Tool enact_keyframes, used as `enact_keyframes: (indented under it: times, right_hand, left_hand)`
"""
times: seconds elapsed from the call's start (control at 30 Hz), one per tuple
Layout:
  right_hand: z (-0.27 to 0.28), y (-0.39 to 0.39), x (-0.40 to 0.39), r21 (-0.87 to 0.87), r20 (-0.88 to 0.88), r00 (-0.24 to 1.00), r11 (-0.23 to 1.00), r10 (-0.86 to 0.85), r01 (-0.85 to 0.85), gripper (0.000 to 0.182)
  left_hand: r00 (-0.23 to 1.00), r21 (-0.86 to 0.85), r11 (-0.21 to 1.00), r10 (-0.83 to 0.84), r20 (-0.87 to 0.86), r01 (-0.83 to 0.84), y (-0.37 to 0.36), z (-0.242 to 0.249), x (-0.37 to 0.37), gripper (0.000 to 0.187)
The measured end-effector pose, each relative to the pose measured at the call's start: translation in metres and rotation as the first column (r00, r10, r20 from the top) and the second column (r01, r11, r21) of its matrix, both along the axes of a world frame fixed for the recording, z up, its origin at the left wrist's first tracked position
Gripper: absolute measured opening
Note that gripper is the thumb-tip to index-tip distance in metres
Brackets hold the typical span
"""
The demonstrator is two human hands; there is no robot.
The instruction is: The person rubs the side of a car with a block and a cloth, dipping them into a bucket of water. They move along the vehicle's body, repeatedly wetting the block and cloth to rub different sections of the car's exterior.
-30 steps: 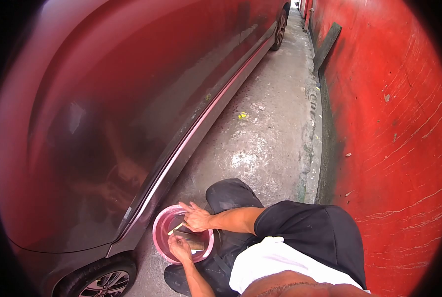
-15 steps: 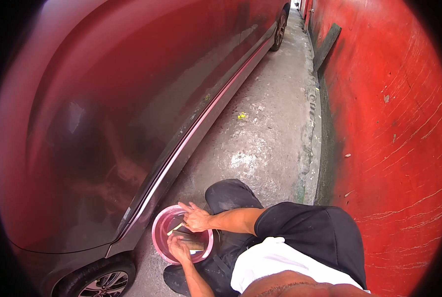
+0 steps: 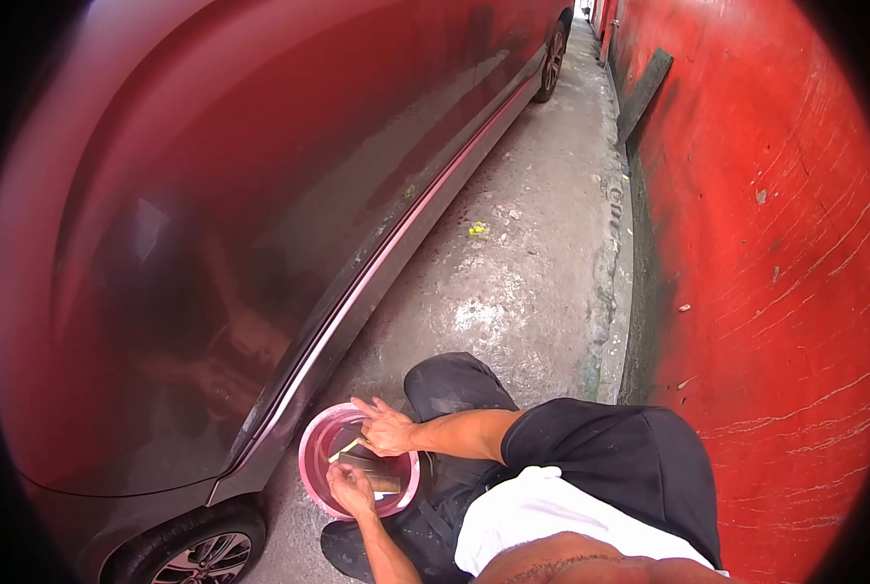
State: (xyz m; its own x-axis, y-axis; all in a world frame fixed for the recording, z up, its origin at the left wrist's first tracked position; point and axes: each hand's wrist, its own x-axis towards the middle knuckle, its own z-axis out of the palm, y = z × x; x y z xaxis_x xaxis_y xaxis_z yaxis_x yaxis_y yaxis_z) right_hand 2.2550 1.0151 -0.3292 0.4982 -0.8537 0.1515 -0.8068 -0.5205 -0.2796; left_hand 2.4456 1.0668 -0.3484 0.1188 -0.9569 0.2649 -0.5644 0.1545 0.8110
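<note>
A round pink bucket (image 3: 308, 457) stands on the floor by the car, and both hands are over its opening. My right hand (image 3: 388, 429) comes in from the right, one finger reaching to the far rim and the others curled on a thin grey sheet (image 3: 351, 440) with a pale yellow edge. Lower down, my left hand (image 3: 353, 489) has its fingers pressed together beside the sheet's near end; what they grip I cannot tell. A brownish, curved piece (image 3: 384, 483) lies in the bucket just right of the left fingers.
The dark, glossy car (image 3: 211, 243) fills the left side, its wheel (image 3: 201, 560) at the bottom. A red scuffed wall (image 3: 766, 243) runs along the right, with a dark plank (image 3: 643, 94) leaning on it. Yellow scraps (image 3: 478, 229) lie on the wet-looking concrete floor (image 3: 513, 282).
My left hand has shifted slightly toward the bucket's left side, its fingers drawn closer together. My right hand and the bucket stay where they were.
</note>
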Motion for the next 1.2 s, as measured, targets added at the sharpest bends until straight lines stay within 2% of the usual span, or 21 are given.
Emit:
enact_keyframes:
  times: [0.03, 0.23, 0.37, 0.4, 0.43, 0.57, 0.63, 0.67, 0.7, 0.73, 0.87, 0.93, 1.07, 1.13, 1.17, 1.2]
  right_hand:
    - [0.001, 0.0, 0.0, 0.007, -0.005, 1.0, 1.0, 0.001, -0.001, 0.046]
    - [-0.002, 0.0, 0.001, 0.009, -0.002, 1.0, 1.0, -0.001, 0.001, 0.046]
    - [-0.004, -0.001, 0.001, -0.001, 0.002, 1.0, 1.0, 0.005, -0.005, 0.046]
    - [-0.003, 0.0, 0.0, -0.009, 0.006, 1.0, 1.0, 0.003, -0.003, 0.046]
    - [-0.003, 0.0, 0.0, -0.017, 0.01, 1.0, 1.0, 0.001, -0.001, 0.046]
    - [0.0, 0.0, 0.0, -0.005, 0.007, 1.0, 1.0, 0.004, -0.004, 0.045]
    - [0.001, 0.001, -0.001, -0.004, -0.01, 1.0, 1.0, 0.007, -0.007, 0.046]
    - [0.001, 0.001, 0.0, -0.004, -0.01, 1.0, 1.0, 0.006, -0.007, 0.046]
    - [0.001, 0.001, 0.0, 0.0, -0.009, 1.0, 1.0, 0.005, -0.005, 0.046]
    - [0.001, 0.001, 0.0, 0.004, -0.008, 1.0, 1.0, 0.003, -0.003, 0.046]
    - [0.002, 0.0, 0.0, 0.018, -0.016, 1.0, 1.0, 0.01, -0.01, 0.046]
    - [0.001, 0.001, -0.001, 0.012, -0.016, 1.0, 1.0, 0.012, -0.012, 0.046]
    - [0.001, 0.0, 0.0, 0.025, -0.009, 1.0, 1.0, 0.011, -0.01, 0.046]
    - [0.0, -0.001, 0.0, 0.037, -0.018, 1.0, 0.999, 0.01, -0.009, 0.047]
    - [0.001, -0.001, 0.0, 0.037, -0.019, 1.0, 0.999, 0.01, -0.009, 0.047]
    - [0.003, 0.0, 0.0, 0.046, -0.026, 1.0, 0.999, 0.009, -0.007, 0.047]
  left_hand:
    - [0.999, 0.043, 0.998, 0.034, 0.035, -0.035, 0.0, 0.006, -0.002, 0.015]
    - [0.994, 0.041, 0.997, 0.054, 0.094, -0.058, 0.001, 0.014, -0.007, 0.008]
    - [0.995, 0.057, 0.998, 0.031, 0.098, -0.037, -0.006, -0.027, 0.01, 0.01]
    - [0.99, 0.006, 1.0, -0.024, -0.136, 0.025, -0.01, -0.044, 0.017, 0.012]
    - [0.929, -0.058, 0.996, -0.089, -0.359, 0.073, -0.011, -0.053, 0.02, 0.015]
    - [0.905, -0.054, 0.995, -0.102, -0.412, 0.087, -0.009, -0.051, 0.019, 0.02]
    - [0.989, 0.042, 0.998, -0.033, -0.145, 0.04, -0.006, -0.037, 0.018, 0.017]
    - [0.989, 0.042, 0.998, -0.033, -0.145, 0.04, -0.004, -0.03, 0.015, 0.017]
    - [0.996, -0.031, 0.999, -0.02, 0.082, 0.022, -0.002, -0.024, 0.012, 0.016]
    - [0.953, -0.106, 0.994, 0.011, 0.303, 0.022, 0.0, -0.017, 0.009, 0.015]
    - [0.954, -0.064, 0.998, 0.018, 0.3, 0.002, 0.001, 0.0, 0.002, 0.012]
    - [0.993, 0.131, 0.989, 0.048, 0.108, -0.062, 0.002, 0.009, -0.003, 0.01]
    - [0.996, 0.043, 0.998, 0.043, 0.083, -0.046, 0.001, 0.007, -0.003, 0.01]
    - [0.986, 0.175, 0.981, 0.062, 0.157, -0.09, 0.001, 0.014, -0.003, 0.009]
    - [0.986, 0.175, 0.98, 0.062, 0.156, -0.09, 0.0, 0.009, -0.002, 0.009]
    - [0.995, 0.059, 0.997, 0.04, 0.092, -0.046, -0.001, -0.005, 0.003, 0.01]
